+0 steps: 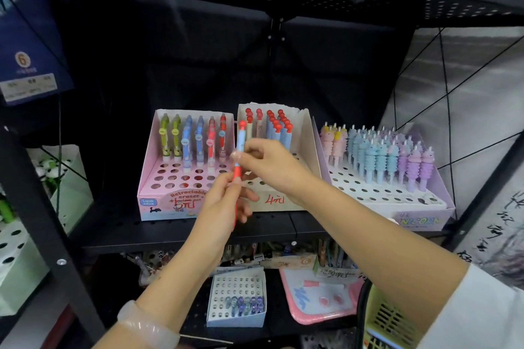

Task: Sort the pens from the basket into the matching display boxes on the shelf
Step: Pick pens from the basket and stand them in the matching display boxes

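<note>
Frame centre: right hand (262,160) is pinching the red-capped pen (240,150) upright; left hand (226,201) is gripping its lower end, fronting the white display box (307,133).

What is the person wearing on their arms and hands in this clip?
Both hands are bare, with no gloves. The left hand has a pale, translucent bangle around its wrist and no sleeve showing. The right hand has a bare forearm up to a white sleeve near the elbow. No rings can be made out.
</note>
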{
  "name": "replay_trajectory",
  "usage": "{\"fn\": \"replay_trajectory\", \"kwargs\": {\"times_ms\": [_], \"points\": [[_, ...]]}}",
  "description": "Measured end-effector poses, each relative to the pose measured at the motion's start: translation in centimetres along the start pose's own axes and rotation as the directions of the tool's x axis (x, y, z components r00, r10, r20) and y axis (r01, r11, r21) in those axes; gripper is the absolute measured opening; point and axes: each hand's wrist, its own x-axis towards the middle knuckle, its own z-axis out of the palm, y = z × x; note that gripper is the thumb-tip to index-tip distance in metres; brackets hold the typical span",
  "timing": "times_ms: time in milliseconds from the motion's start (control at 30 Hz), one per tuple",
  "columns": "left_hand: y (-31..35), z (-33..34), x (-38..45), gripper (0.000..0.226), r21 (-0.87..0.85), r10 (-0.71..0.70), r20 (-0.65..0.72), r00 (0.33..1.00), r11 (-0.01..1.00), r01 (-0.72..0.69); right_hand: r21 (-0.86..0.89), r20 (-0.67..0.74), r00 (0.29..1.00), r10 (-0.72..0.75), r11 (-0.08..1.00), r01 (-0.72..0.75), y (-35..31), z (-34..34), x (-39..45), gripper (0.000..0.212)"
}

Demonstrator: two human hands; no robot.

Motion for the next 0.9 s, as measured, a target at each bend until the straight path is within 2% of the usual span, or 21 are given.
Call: {"fn": "replay_trajectory", "kwargs": {"times_ms": [67,167,267,433,533,633,700,900], "points": [[-0.3,0.0,0.1,0.021,0.067,0.022,-0.030,0.999,0.998,-0.020,-0.015,-0.175,0.984,-0.029,1.000,0.027,0.1,-1.3,0.0,0.016],[-0.5,-0.3,0.0,0.026,0.135,0.043,-0.025,0.999,0.990,-0.039,0.000,-0.394,0.917,-0.064,0.998,0.070,0.6,-3.6,-0.1,0.012],[-0.5,-0.4,-0.2,0.030,0.168,0.056,-0.010,0.998,0.984,-0.054,-0.185,-0.483,0.864,-0.147,0.981,0.063,1.8,-4.8,-0.5,0.014],[-0.4,-0.2,-0.6,0.031,0.190,0.061,0.000,0.998,0.980,-0.060,-0.370,-0.369,0.921,-0.123,0.929,-0.024,3.8,-3.9,-0.6,0.017],[-0.3,0.0,-0.8,0.030,0.202,0.063,-0.002,0.998,0.977,-0.061,-0.474,-0.350,0.926,-0.140,0.880,-0.046,3.8,-3.4,-0.2,0.020],[-0.3,0.2,-1.2,0.029,0.213,0.055,0.001,0.998,0.975,-0.054,-0.628,-0.258,0.962,-0.085,0.772,-0.100,3.9,-2.7,0.0,0.025],[-0.3,0.4,-1.5,0.027,0.209,0.048,0.009,0.999,0.977,-0.049,-0.614,-0.247,0.968,-0.056,0.781,-0.111,4.3,-2.3,-0.3,0.026],[-1.2,2.4,-2.9,0.025,0.160,0.007,0.066,0.998,0.987,-0.017,-0.381,-0.230,0.973,0.034,0.916,-0.122,4.2,-4.6,-3.6,0.022]]}}
